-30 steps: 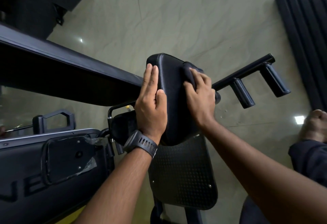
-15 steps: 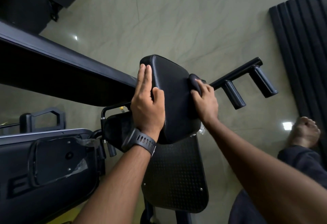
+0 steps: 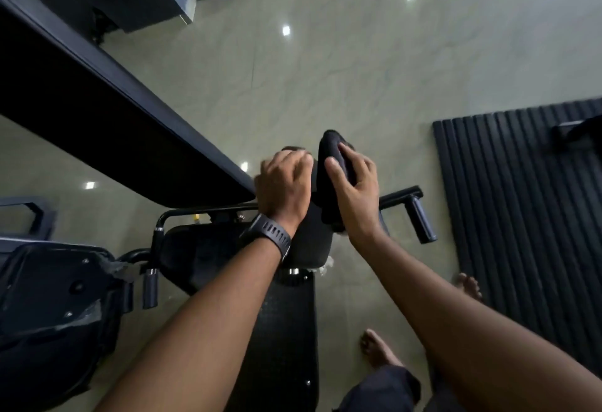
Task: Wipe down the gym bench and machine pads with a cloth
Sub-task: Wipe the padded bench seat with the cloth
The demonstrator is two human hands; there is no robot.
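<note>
**Step in hand.** Wiping of one machine pad [image 3: 311, 245] appears to be in progress. The pad sits at centre frame, above a textured metal plate [image 3: 286, 330] that runs to the lower edge.

**Hand state.**
- The left hand [image 3: 285, 185] (wristwatch [image 3: 270, 232] on this arm) has its fingers curled over the pad's upper left edge and holds it steady.
- The right hand [image 3: 356, 196] grips a dark cloth [image 3: 330, 183], thumb on its left face and fingers wrapped over its right side, and holds it against the pad's right edge.
- The two hands are close together but not touching.
- Cloth and upholstery are both black, so the exact boundary between them cannot be told.

**Orientation.** The pad's long axis runs from lower centre up toward centre frame, leaning slightly right at the top. It is seen nearly edge-on.

**Next move.** Judged from this position, the cloth should be drawn along the long axis, toward the pad's lower end, with even pressure. The left hand must brace the pad so that it does not pivot. Keep the right forearm off the handle bar [image 3: 420, 216], which projects just right of the pad.
</note>
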